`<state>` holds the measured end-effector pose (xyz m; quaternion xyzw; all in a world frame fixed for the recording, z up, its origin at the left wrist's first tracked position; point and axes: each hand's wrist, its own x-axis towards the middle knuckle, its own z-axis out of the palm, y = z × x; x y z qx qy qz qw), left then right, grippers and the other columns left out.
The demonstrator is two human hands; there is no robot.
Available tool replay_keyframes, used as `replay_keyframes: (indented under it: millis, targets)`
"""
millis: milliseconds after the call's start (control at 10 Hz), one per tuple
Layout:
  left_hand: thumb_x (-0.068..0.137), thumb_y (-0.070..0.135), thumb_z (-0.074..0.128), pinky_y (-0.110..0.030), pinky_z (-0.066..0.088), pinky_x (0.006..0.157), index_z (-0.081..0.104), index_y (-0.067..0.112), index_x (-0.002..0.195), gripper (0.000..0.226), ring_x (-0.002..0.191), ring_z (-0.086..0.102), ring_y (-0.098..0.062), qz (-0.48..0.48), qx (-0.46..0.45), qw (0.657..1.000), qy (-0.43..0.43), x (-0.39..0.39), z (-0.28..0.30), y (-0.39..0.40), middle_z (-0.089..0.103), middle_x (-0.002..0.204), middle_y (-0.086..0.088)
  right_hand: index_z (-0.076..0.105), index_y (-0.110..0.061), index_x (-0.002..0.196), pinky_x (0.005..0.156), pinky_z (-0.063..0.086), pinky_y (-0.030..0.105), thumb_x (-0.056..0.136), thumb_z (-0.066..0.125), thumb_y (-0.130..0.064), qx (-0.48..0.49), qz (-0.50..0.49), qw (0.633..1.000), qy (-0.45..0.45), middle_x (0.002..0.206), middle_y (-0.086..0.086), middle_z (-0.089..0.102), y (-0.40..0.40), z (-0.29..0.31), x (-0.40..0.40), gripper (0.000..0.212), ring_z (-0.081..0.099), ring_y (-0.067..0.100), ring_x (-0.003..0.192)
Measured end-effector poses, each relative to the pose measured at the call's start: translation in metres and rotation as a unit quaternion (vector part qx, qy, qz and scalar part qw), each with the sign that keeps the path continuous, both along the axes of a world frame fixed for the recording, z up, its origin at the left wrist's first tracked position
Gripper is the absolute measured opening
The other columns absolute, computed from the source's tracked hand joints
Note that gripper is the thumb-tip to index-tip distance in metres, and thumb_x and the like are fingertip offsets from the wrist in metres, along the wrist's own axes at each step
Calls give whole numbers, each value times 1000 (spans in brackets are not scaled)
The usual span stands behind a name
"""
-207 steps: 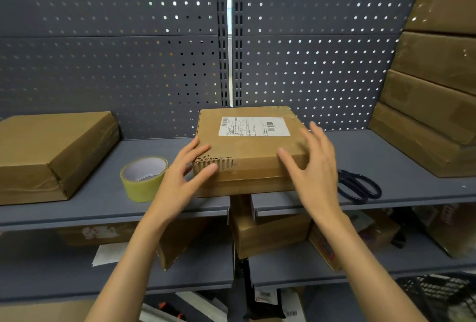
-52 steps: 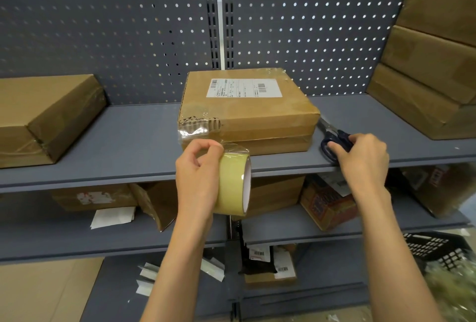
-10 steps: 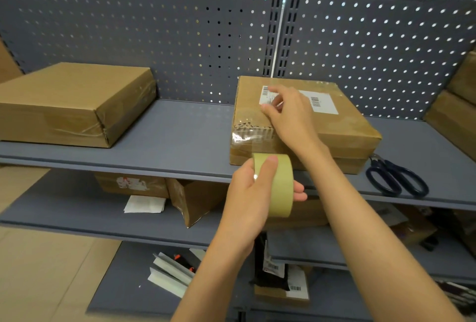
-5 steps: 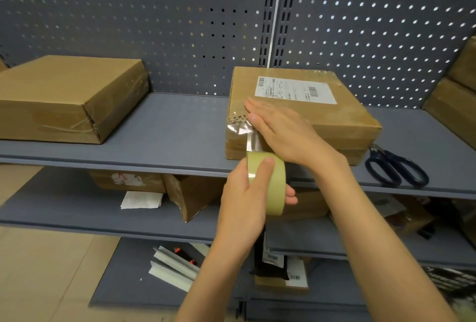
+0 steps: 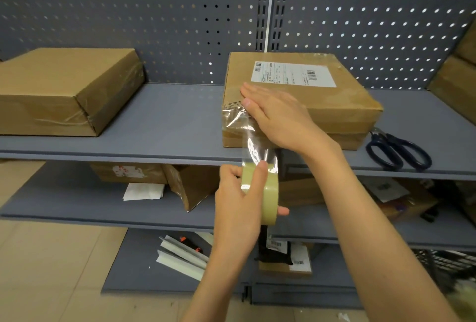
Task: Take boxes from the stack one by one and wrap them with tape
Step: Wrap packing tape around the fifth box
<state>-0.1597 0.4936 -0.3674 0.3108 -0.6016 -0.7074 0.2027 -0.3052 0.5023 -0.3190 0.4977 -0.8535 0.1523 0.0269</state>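
The labelled box (image 5: 296, 100) is placed on the upper shelf (image 5: 159, 126), beside the scissors (image 5: 398, 150). The right hand (image 5: 275, 118) is laid flat on its front left corner, fingers straight and together, so this corner is hidden. The tape roll (image 5: 268, 193) is gripped by the left hand (image 5: 239, 208) below the shelf edge; a clear strip (image 5: 253, 141) is stretched up to the box. The stack (image 5: 456, 82) is cut off at the right edge.

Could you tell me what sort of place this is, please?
Probably a parcel packing or stock room: grey metal shelving with a perforated back panel, brown taped cardboard boxes, and one box with a white barcoded shipping label.
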Motion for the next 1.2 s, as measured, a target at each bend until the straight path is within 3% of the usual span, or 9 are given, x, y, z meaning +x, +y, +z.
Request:
replay_keyframes:
  millis: [200,300,500,800,1000,1100,1200]
  targets:
    - [91,24,63,-34,56,49,35,30,96,28,51,68,-24,58,-58,996,24,1,2,6,65,96,-5,24,-19,151,111,13,22,106,21,-33,-5,0,1000,6,158,-7,20,0,-1,0,47,17,8,145]
    - [92,24,61,-38,57,50,38,31,98,25,51,67,-23,62,-74,995,29,2,1,8,65,91,-5,24,-18,151,109,12,20,106,21,-32,-7,1,1000,6,158,-7,20,1,-1,0,47,16,8,145]
    - [96,24,54,-26,49,41,44,27,102,12,52,66,-21,87,-73,993,17,1,-1,7,62,92,-9,25,-19,151,109,12,20,106,22,-32,-11,-3,1000,7,158,-7,22,-1,-3,-1,47,18,7,144]
    - [96,19,54,-30,50,37,51,17,109,13,46,58,4,101,-77,992,8,-1,1,5,57,65,6,26,-18,150,108,12,19,106,22,-32,-15,-5,1000,5,157,-7,23,-1,-3,-1,47,18,7,144]
    - [96,18,55,-14,39,34,51,20,110,15,54,57,10,97,-90,991,7,0,3,3,55,77,-1,27,-19,150,111,13,21,106,23,-33,-21,-8,1000,-1,157,-8,24,-2,-4,-1,47,18,7,144]
    - [96,21,55,-22,45,36,48,29,113,20,52,58,6,95,-99,991,7,0,0,1,57,77,-5,27,-19,150,111,13,22,106,23,-33,-21,-8,1000,-2,157,-8,24,-2,-4,-1,47,18,7,144]
    - [96,21,54,-35,53,41,52,29,111,17,47,58,1,90,-115,989,2,-2,-3,-1,59,63,3,29,-19,150,110,14,22,106,24,-32,-25,-6,1000,2,156,-7,26,-2,-4,-1,46,19,7,144]
